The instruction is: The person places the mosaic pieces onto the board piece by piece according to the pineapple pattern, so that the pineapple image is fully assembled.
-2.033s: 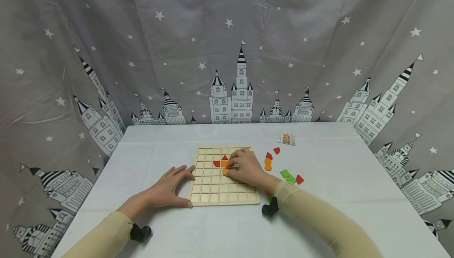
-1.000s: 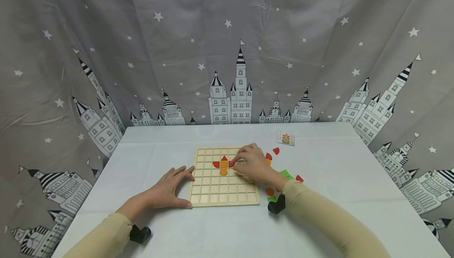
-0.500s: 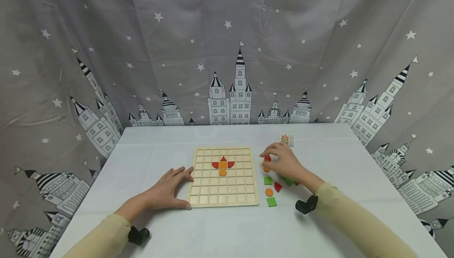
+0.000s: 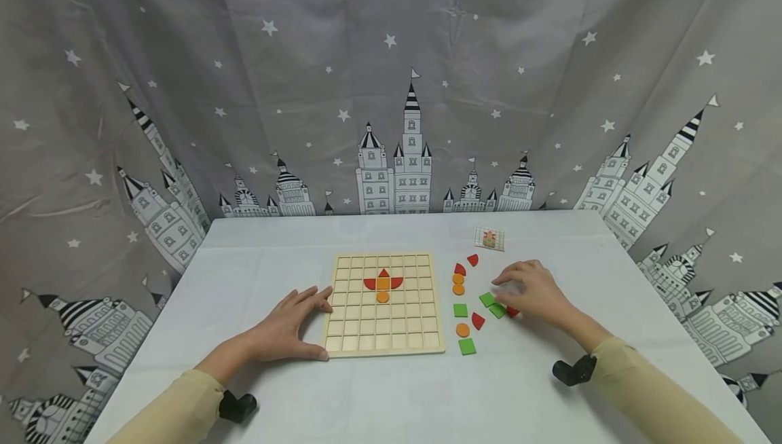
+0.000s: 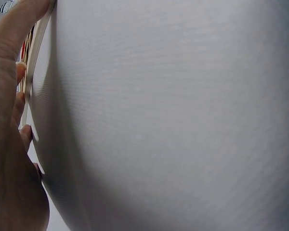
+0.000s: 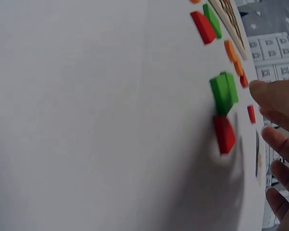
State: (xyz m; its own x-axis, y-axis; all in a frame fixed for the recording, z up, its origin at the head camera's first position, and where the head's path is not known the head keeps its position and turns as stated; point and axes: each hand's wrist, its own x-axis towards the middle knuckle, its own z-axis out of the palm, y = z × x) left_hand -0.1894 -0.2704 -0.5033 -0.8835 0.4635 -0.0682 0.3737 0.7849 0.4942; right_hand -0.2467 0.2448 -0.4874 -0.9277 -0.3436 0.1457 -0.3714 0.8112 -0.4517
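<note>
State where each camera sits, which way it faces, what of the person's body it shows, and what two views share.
Head: on the head, facing forward and down at the board; left hand, right hand and sleeves show.
Left wrist: on that wrist, facing the table; left hand shows.
Right wrist: on that wrist, facing the green tiles; right hand shows.
Shared: head and right wrist show green tiles.

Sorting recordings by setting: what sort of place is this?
Probably a staged tabletop recording corner: a grey castle-printed fabric curtain behind a white cloth-covered table bearing a square pale wooden grid board.
</note>
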